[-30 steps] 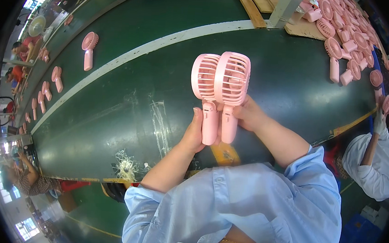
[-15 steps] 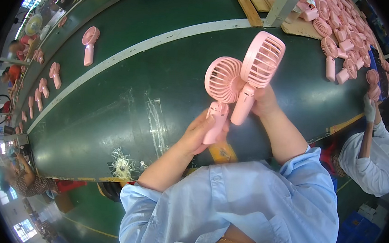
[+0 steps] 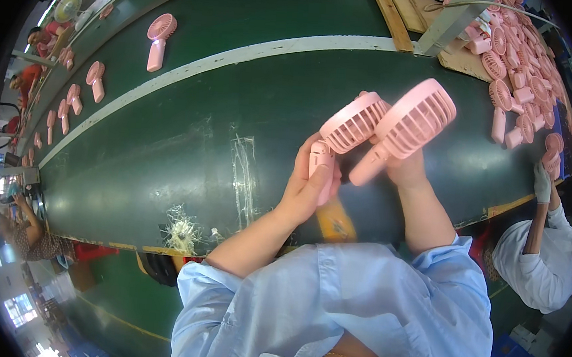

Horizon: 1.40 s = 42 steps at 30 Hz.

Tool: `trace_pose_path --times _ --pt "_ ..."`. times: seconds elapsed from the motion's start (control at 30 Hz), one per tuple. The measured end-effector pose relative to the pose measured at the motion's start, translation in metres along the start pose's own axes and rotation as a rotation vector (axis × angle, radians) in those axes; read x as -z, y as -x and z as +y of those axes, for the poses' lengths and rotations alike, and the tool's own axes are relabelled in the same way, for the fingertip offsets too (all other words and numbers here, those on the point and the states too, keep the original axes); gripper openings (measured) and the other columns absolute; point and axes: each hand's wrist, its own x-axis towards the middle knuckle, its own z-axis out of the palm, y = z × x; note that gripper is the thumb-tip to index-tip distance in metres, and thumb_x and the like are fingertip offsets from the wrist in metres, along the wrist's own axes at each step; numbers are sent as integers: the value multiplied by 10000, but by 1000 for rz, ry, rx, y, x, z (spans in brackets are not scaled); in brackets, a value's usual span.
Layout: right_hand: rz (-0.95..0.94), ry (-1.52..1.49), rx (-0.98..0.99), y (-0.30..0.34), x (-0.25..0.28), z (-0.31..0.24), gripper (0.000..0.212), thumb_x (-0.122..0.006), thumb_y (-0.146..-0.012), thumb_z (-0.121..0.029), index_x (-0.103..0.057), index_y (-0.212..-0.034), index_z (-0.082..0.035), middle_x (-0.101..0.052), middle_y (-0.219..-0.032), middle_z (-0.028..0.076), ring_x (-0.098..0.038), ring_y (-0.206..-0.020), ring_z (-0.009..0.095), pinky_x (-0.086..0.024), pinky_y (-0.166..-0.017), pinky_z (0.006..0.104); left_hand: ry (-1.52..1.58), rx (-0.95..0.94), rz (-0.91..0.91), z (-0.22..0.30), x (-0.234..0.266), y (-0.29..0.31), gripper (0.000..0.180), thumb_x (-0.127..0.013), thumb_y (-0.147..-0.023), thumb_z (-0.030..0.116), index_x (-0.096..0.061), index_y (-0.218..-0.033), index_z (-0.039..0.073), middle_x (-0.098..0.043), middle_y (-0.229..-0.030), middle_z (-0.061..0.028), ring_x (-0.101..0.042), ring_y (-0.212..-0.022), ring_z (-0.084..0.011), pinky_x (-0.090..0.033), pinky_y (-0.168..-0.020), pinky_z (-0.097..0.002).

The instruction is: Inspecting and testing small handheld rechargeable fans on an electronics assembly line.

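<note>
Two pink handheld fans are held up over the green work surface [image 3: 168, 150]. My left hand [image 3: 302, 185] is wrapped round the handle of the left fan [image 3: 354, 125], its round slatted head tilted up to the right. My right hand [image 3: 407, 170] is behind the right fan [image 3: 417, 119], holding it with the grille turned to the right and the handle pointing down left. The right fan's head overlaps the left one's edge. Most of my right fingers are hidden behind the fans.
Pink fans lie in a big heap [image 3: 522, 69] at the far right. A single fan [image 3: 157, 42] and several others lie beyond the white strip [image 3: 275, 47] on the left. A co-worker's gloved hand [image 3: 542, 183] holds a fan at the right. Frayed fibres [image 3: 183, 232] stick to the near edge.
Both fans have turned: the left fan's head has tipped over to the right, and the right fan has swung right and leans more. The whole view has shifted slightly.
</note>
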Motion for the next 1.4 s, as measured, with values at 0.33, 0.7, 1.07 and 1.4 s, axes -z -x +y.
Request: trace_pose_path --times 0.33,0.7,1.07,1.4 --pt "-28 -257 -183 1 3 9 656 -721 -716 -370 -454 -1212 -33 -544 -1122 77 -531 -1024 175 -436 -863 324 -226 -124 70 -5 5 5 591 -441 -916 317 -138 -1358 69 -484 -894 -91 -483 -661 -128 -422 -591 -255" --pt "-52 -197 -210 4 -1 4 364 -705 -765 -227 -587 -1046 -27 -608 -957 28 -557 -889 118 -446 -779 276 -198 -15 119 -8 13 6 552 -445 -915 312 -176 -1343 91 -484 -896 -91 -483 -656 -133 -420 -589 -258" --pt "43 198 143 3 -20 -22 636 -740 -676 -194 -454 -1201 25 -550 -1092 117 -559 -952 188 -463 -800 296 69 -14 -92 -6 11 3 519 -390 -926 279 -170 -1364 109 -492 -907 -117 -487 -652 -149 -420 -605 -273" --pt "-54 399 259 5 1 -21 805 -820 -576 -214 -413 -1239 -12 -492 -1202 126 -513 -1059 212 -430 -894 345 136 31 -180 -18 7 -5 530 -429 -913 295 -195 -1354 117 -500 -937 -126 -495 -662 -155 -424 -594 -278"
